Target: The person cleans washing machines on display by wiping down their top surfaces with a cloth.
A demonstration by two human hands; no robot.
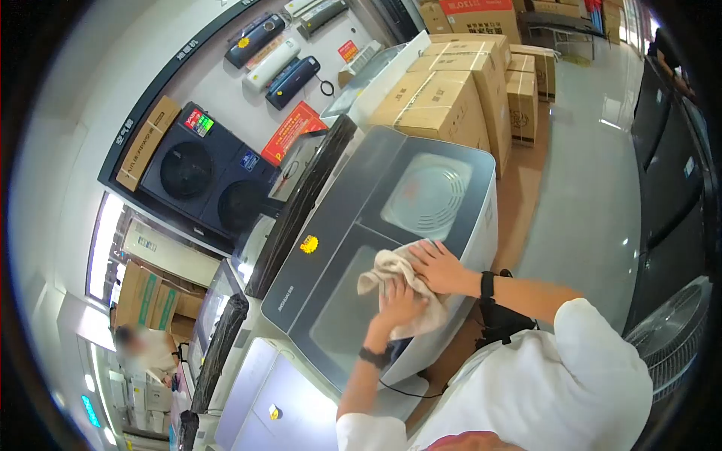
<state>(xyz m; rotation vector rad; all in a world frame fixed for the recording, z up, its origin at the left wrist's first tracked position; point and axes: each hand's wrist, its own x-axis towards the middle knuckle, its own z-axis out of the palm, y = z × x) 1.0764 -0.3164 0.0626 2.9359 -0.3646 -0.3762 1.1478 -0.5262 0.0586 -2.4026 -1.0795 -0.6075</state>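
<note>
Hands (438, 268) on a beige cloth (423, 322) atop a dark-topped washing machine (359, 230)

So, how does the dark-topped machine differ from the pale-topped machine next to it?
The dark-topped machine has a charcoal lid with lighter panels; the pale-topped machine shows a lilac top. A cloth lies on the dark one, under the left hand and right hand; none shows on the pale one. Both carry a yellow tag.

You have two hands (402, 305), two wristbands (487, 284), one cloth (390, 262), one washing machine (342, 264) beneath it, one yellow sticker (309, 244) on top, one wire-caged fan (671, 338).
</note>
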